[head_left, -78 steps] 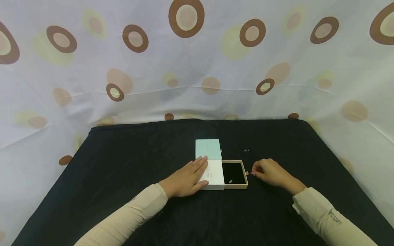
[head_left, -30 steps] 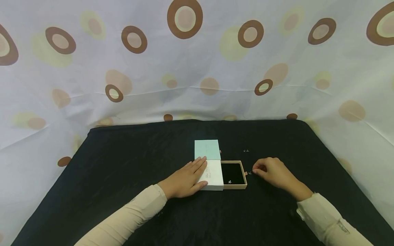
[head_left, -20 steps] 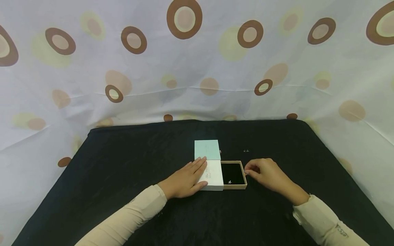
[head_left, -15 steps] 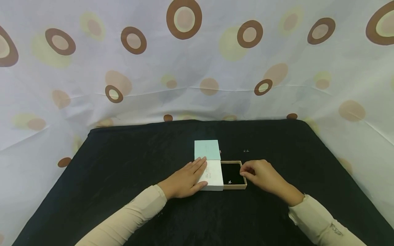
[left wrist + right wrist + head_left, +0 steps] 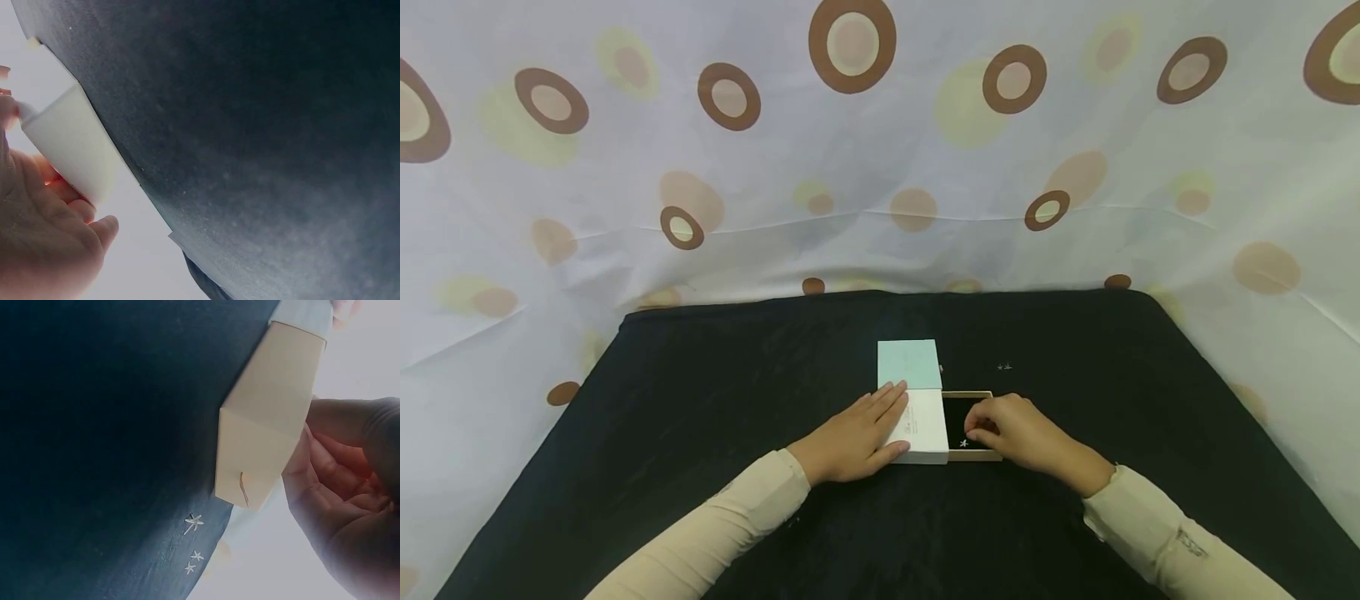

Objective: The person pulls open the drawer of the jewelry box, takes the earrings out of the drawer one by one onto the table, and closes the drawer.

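My left hand [image 5: 853, 433] lies with spread fingers on the white box sleeve [image 5: 928, 425]; in the left wrist view the hand [image 5: 47, 219] is beside the box's pale side [image 5: 78, 147]. A tan-edged drawer [image 5: 973, 456] sticks out right from the sleeve. My right hand [image 5: 1026, 433] is over the drawer, fingers bent, fingertips just above a small silver star [image 5: 964, 443] on its black lining. In the right wrist view the right hand's [image 5: 350, 481] fingertips are hidden behind the drawer wall [image 5: 262, 419]; nothing held shows.
A pale green box [image 5: 907, 363] stands behind the white sleeve. Two small stars [image 5: 1004, 367] lie on the black cloth [image 5: 737, 375] to the back right. The right wrist view shows another star with a stem [image 5: 194, 522] near the drawer's tab. A patterned curtain [image 5: 760, 183] hangs behind.
My right hand drew back from a star on the cloth right of the drawer, then moved left over the drawer. The left hand has kept its place on the sleeve.
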{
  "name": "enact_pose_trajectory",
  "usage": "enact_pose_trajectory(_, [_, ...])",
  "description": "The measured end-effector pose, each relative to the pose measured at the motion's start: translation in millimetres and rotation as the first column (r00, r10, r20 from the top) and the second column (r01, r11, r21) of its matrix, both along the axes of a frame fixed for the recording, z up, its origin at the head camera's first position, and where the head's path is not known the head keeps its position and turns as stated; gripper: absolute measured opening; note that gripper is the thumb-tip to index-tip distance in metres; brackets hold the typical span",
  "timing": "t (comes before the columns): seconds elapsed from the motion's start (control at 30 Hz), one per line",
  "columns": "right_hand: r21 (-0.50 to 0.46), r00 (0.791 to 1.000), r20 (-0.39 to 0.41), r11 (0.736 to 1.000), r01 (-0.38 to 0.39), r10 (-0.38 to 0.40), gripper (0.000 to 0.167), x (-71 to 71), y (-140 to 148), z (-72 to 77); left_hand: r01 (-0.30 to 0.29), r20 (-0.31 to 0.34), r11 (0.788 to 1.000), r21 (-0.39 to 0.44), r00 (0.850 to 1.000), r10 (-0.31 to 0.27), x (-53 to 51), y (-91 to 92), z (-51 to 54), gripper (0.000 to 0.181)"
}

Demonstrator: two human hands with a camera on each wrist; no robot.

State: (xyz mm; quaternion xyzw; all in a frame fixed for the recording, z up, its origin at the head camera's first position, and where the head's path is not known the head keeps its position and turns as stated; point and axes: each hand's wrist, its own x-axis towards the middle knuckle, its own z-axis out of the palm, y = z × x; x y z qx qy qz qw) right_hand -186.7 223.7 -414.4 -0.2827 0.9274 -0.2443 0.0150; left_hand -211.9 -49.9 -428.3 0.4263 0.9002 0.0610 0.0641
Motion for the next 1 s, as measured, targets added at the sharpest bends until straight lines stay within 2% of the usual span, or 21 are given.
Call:
enact_pose_trajectory(0.6, [0.069,0.995,-0.083,0.996,-0.055,0.060,0.003,-4.0,-1.8,-2.8,0.006,-0.018,1.000,-0.002,1.000,-0.006,-3.4,1.7,-1.7,0.072])
enact_pose_trajectory(0.83, [0.067,0.991,-0.089,0.993,-0.094,0.100,0.003,-2.9,-2.6,-2.9,0.001,-0.007,1.000,-0.002,1.000,-0.001,-1.6,0.8,-1.3,0.072])
enact_pose_trajectory(1.0, [0.077,0.990,-0.078,0.991,-0.108,0.114,0.011,-4.0,-2.8,-5.3,-0.003,-0.005,1.000,-0.003,1.000,0.003,-1.3,0.4,-2.8,0.072])
